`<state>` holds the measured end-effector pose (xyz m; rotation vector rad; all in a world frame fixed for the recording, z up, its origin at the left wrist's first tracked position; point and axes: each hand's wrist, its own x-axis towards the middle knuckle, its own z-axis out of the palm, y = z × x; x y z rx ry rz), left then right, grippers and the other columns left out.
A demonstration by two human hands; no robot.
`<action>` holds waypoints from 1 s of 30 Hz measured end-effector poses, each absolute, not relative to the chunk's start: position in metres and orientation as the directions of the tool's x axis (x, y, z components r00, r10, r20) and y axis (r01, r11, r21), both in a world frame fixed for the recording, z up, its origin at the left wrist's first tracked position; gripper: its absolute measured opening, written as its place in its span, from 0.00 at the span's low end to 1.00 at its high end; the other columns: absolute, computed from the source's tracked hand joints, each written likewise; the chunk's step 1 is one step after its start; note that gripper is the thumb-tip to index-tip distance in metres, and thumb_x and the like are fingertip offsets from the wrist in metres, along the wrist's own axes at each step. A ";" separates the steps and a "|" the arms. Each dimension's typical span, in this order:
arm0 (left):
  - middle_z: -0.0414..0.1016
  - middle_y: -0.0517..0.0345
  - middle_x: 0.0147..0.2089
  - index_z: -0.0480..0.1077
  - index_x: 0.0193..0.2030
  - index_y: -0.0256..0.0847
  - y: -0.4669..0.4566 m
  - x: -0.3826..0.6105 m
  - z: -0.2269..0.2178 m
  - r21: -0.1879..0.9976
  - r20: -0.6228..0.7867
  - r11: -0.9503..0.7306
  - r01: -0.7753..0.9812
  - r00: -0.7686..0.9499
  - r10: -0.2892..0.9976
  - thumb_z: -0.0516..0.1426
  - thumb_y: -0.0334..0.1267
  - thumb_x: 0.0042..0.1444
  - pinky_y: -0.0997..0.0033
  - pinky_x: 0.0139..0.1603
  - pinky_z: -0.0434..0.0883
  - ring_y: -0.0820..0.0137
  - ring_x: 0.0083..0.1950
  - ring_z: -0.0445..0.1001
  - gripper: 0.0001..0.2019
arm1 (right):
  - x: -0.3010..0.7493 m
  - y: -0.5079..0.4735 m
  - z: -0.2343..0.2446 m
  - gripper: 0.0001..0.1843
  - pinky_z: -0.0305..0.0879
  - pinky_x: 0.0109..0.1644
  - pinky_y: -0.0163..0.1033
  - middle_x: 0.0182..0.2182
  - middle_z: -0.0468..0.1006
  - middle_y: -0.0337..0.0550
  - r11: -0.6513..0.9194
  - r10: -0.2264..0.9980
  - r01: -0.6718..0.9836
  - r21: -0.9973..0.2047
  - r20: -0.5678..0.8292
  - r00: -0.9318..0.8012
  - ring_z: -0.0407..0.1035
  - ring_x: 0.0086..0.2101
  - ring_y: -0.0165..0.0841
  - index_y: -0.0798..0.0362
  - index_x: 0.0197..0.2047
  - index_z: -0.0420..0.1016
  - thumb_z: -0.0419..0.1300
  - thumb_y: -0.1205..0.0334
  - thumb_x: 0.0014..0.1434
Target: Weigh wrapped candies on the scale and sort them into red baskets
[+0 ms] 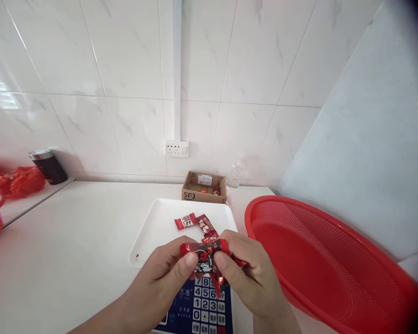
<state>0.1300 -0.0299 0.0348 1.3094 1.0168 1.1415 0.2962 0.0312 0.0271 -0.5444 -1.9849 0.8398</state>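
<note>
Between my two hands is a small red-and-black snack packet, with both thumbs pressing on its front. My left hand is closed on the packet's left end. My right hand grips the right end, and further red wrappers poke out below and beside its fingers. Beneath is a scale with a white tray and a blue keypad, partly covered by my hands. On the tray lie a red-and-white packet and a dark red packet; another red packet is partly hidden by my fingers.
Behind the tray stands an open cardboard box with a few packets inside, beside a clear plastic bottle. A large red basket takes up the right side. Far left are a black can and red plastic bags.
</note>
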 end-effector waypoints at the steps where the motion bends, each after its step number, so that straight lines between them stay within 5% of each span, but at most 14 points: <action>1: 0.70 0.58 0.32 0.68 0.35 0.39 -0.030 0.130 0.034 0.997 0.074 -0.072 -0.014 0.154 0.985 0.51 0.49 0.58 0.75 0.36 0.66 0.73 0.34 0.66 0.15 | 0.296 0.031 0.027 0.20 0.51 0.25 0.34 0.19 0.58 0.35 0.691 0.638 0.047 -0.722 0.577 -0.510 0.53 0.22 0.26 0.52 0.19 0.56 0.50 0.58 0.62; 13: 0.60 0.63 0.24 0.58 0.24 0.39 -0.023 0.129 0.047 0.824 0.366 -0.369 0.429 0.095 0.926 0.45 0.44 0.62 0.77 0.27 0.57 0.77 0.26 0.57 0.18 | 0.296 0.027 0.031 0.18 0.51 0.26 0.33 0.19 0.59 0.34 0.702 0.551 0.060 -0.710 0.488 -0.677 0.56 0.22 0.25 0.52 0.21 0.54 0.52 0.56 0.59; 22: 0.57 0.66 0.23 0.54 0.23 0.39 -0.021 0.133 0.054 0.862 0.371 -0.417 0.287 0.203 0.906 0.46 0.40 0.63 0.77 0.24 0.53 0.79 0.24 0.51 0.17 | 0.302 0.020 0.035 0.24 0.60 0.28 0.34 0.19 0.64 0.38 0.708 0.567 0.076 -0.703 0.500 -0.655 0.61 0.22 0.28 0.51 0.20 0.63 0.47 0.45 0.62; 30: 0.59 0.62 0.25 0.60 0.25 0.39 -0.022 0.132 0.048 0.926 0.315 -0.339 0.169 0.151 0.937 0.42 0.49 0.63 0.76 0.30 0.58 0.76 0.28 0.57 0.20 | 0.304 0.017 0.030 0.15 0.63 0.36 0.33 0.23 0.69 0.40 0.771 0.562 0.108 -0.627 0.592 -0.578 0.67 0.30 0.30 0.51 0.25 0.68 0.51 0.57 0.62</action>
